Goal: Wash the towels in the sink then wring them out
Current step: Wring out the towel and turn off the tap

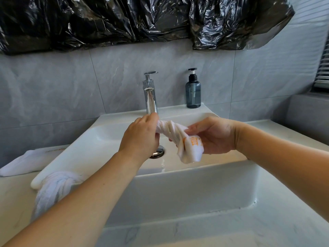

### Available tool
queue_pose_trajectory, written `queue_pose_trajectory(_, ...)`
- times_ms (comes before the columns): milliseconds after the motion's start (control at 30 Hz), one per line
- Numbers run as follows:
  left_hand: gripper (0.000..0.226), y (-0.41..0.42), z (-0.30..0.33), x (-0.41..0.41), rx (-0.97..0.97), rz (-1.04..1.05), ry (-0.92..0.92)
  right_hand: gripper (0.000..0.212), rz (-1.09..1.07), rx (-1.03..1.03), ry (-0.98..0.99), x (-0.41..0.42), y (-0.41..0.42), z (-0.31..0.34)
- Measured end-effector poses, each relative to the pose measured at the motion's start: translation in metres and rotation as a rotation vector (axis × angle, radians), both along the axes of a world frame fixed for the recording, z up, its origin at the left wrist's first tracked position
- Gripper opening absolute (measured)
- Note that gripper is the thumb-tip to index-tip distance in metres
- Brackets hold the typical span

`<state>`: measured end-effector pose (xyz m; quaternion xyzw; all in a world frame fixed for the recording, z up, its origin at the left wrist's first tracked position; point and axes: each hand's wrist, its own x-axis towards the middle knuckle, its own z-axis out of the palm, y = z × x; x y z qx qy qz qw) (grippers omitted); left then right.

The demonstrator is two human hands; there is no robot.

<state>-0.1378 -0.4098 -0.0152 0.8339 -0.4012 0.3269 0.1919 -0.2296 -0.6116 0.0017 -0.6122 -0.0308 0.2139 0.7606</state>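
Observation:
A white towel (175,134) with orange print is twisted into a rope above the white sink (195,182). My left hand (140,138) grips its left end just below the chrome faucet (151,93). My right hand (213,136) holds the other end, where the towel's loose end hangs down and drips. A second white towel (53,186), twisted, lies over the sink's left front corner. A third white towel (30,162) lies flat on the counter at the far left.
A dark blue pump bottle (193,90) stands on the sink's back ledge, right of the faucet. The chrome drain plug (158,152) sits in the basin. Black plastic sheeting (142,20) covers the wall above. The marble counter (284,220) surrounds the sink.

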Motion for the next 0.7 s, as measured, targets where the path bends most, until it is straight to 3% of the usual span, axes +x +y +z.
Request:
queue_pose_trajectory(167,0.019,-0.001,0.001,-0.002,-0.039,-0.034,-0.043,0.076,-0.040,-0.198,-0.088,-0.006,0.008,0.004)
queue_pose_trajectory(267,0.023,-0.005,0.002,-0.004,-0.063,-0.045,-0.108,0.053,-0.080,-0.135,-0.100,-0.006,0.016,0.005)
queue_pose_trajectory(400,0.018,-0.006,0.003,-0.003,-0.053,-0.017,-0.186,0.046,0.030,-0.089,-0.124,-0.003,0.025,0.000)
queue_pose_trajectory(500,0.020,-0.005,0.003,0.000,-0.033,0.024,-0.199,0.034,-0.011,-0.077,-0.086,-0.001,0.025,-0.001)
queue_pose_trajectory(700,0.020,-0.005,0.002,0.000,0.050,0.059,-0.215,0.033,-0.104,-0.218,-0.070,0.002,0.025,-0.003)
